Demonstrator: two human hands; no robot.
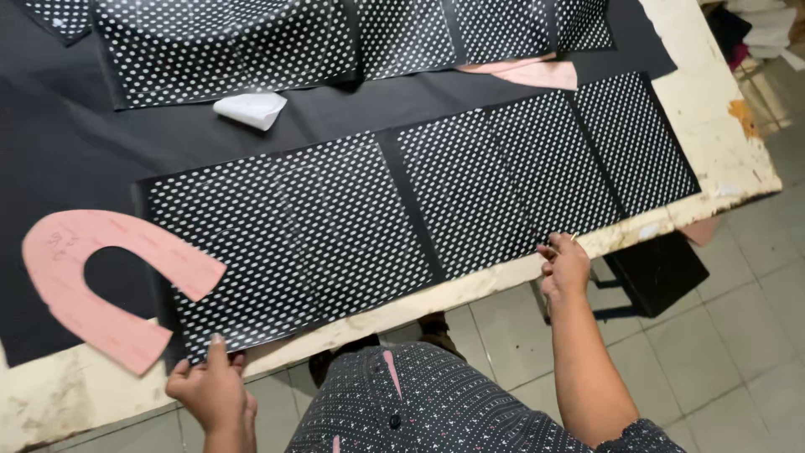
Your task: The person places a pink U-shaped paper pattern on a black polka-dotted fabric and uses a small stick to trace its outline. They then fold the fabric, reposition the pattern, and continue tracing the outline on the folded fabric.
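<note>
We see dotted black sheet (pixel 377 226) stretched between hands, long axis running hand to hand along table edge (pixel 470 285). Left hand (pixel 210 390) pinches near corner; right hand (pixel 563 267) pinches near edge. Pink horseshoe pattern (pixel 92 277) lies just beyond left hand.

Pattern piece (pixel 92 281) left of dotted sheet (pixel 402 210)
</note>
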